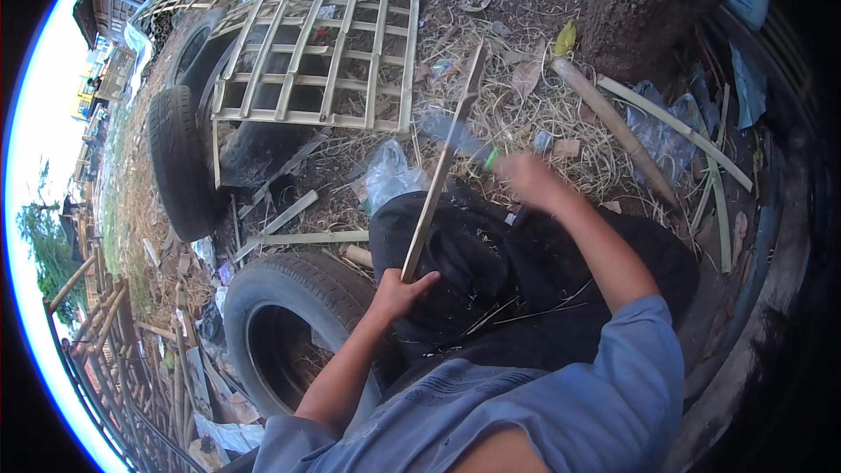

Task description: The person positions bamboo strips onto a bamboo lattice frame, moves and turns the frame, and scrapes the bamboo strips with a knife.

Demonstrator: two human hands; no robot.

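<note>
My left hand (pixel 401 296) is closed round the lower end of a long bamboo strip (pixel 433 195), thumb stretched out to the side. The strip slants up and away from me over my dark-trousered lap, and its far part looks notched or split. In my right hand (pixel 533 180), closed and smeared by motion, is a knife (pixel 464 142) with a bright green band by the handle. Its blurred blade points left toward the strip, near its upper half. Whether blade and strip touch, I cannot tell. Thin shavings (pixel 491 317) lie on my trousers.
A woven bamboo lattice (pixel 337 57) rests on old tires at the far left. Another tire (pixel 250 298) stands close by my left forearm. Bamboo pieces (pixel 613 127) lie at the right below a tree trunk (pixel 648 9). Shavings and plastic litter cover the ground.
</note>
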